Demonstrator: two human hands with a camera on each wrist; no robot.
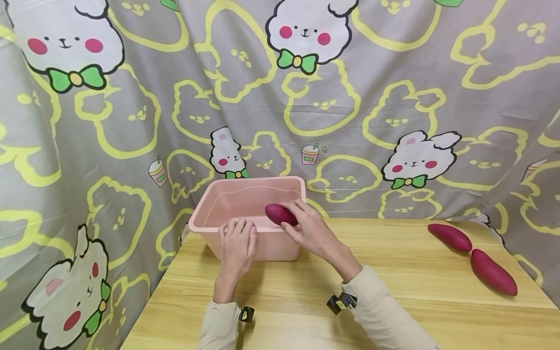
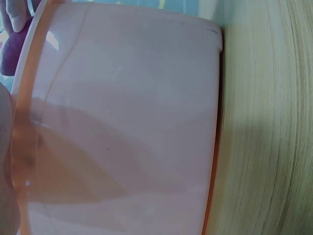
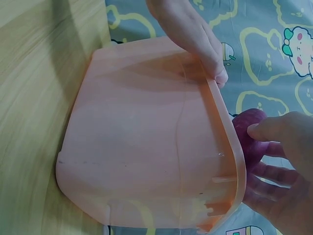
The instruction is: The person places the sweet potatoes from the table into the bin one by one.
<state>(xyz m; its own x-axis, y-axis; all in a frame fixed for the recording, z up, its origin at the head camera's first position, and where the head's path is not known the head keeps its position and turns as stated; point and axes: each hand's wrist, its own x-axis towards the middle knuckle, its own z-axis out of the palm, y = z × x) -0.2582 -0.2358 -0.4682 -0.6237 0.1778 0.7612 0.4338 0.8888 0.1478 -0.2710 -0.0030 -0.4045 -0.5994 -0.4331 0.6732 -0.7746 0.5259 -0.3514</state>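
A pink plastic bin [image 1: 271, 246] stands on the table, its opening facing up. Over its near rim my left hand [image 1: 237, 248] curls its fingers and grips the edge. My right hand [image 1: 314, 232] holds a purple-red sweet potato [image 1: 275, 214] between thumb and fingers, over the bin's opening at the near right rim. The right wrist view shows the thumb on the sweet potato [image 3: 250, 139] just beyond the rim. Only the end of the sweet potato [image 2: 13, 54] appears at the edge of the left wrist view. Most of the bin's floor is hidden by its near wall.
Two more sweet potatoes lie end to end at the table's right: one farther back [image 1: 450, 237], one nearer [image 1: 494, 272]. The wooden table [image 1: 372, 311] meets a grey patterned curtain [image 1: 341, 116] behind the bin and along the left side.
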